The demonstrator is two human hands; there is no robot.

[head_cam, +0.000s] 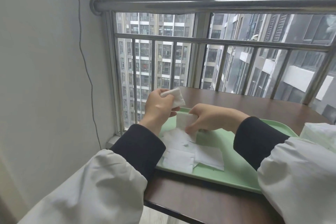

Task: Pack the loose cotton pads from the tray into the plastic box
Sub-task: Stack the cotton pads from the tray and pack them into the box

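A small stack of cotton pads (175,97) is gripped in the left hand (160,108), raised above the far left corner of the green tray (229,174). A single pad (185,121) is pinched upright between thumb and fingers of the right hand (209,117), just right of the left hand and over the tray. More loose pads (190,152) lie flat on the tray, nearer than both hands. The tray rests on a dark brown table (200,203).

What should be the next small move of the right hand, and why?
Probably lift the pad pinched in the right hand onto the stack held in the left hand, since more loose pads lie on the green tray.
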